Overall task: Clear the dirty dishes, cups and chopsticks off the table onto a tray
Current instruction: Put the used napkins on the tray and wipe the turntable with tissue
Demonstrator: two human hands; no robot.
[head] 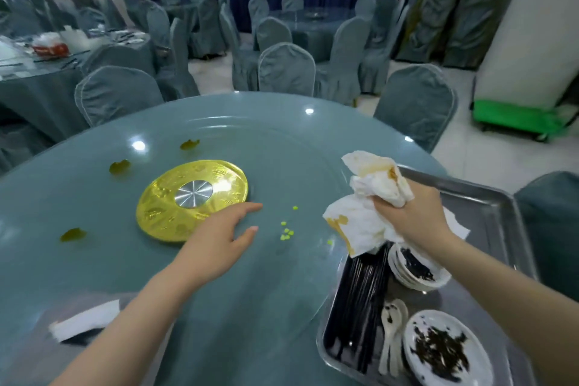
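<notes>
My right hand (pixel 416 213) is shut on a wad of stained white napkins (pixel 369 207), held over the left edge of a metal tray (pixel 488 197) at the table's right side. The tray holds a bundle of black chopsticks (pixel 360 307), stacked white bowls (pixel 419 269) with dark scraps, white spoons (pixel 391 335) and a white plate (pixel 445 351) of dark leftovers. My left hand (pixel 219 238) lies open, fingers spread, on the glass turntable (pixel 269 147) beside the gold centre disc (pixel 191 197).
Small green bits (pixel 286 232) and brownish leaf scraps (pixel 119 166) lie on the glass. A folded white napkin (pixel 84 320) rests near the front left edge. Covered chairs (pixel 286 69) ring the table. A green cart (pixel 517 119) stands at the right.
</notes>
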